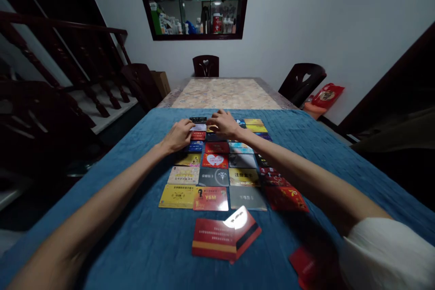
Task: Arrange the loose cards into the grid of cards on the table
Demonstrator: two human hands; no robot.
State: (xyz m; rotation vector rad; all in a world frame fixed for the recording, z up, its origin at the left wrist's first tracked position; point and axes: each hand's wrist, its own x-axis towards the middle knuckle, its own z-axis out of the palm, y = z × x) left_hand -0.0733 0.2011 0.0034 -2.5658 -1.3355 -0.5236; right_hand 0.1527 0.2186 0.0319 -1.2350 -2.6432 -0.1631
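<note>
Rows of plastic cards lie side by side on a blue cloth. My left hand is at the left edge of the far rows, fingers bent down beside a pale lilac card; they seem to touch its edge. My right hand arches over the cards just right of it, fingers curved and apart, hiding part of the far rows. A black card lies beyond the lilac one, and a red card is on its near side. Closer to me are a red heart card and a yellow card.
Two overlapping red cards lie nearer me, face unclear from glare. More red cards are by my right sleeve. The blue cloth covers the near table. Chairs stand around it; a stair railing is at left.
</note>
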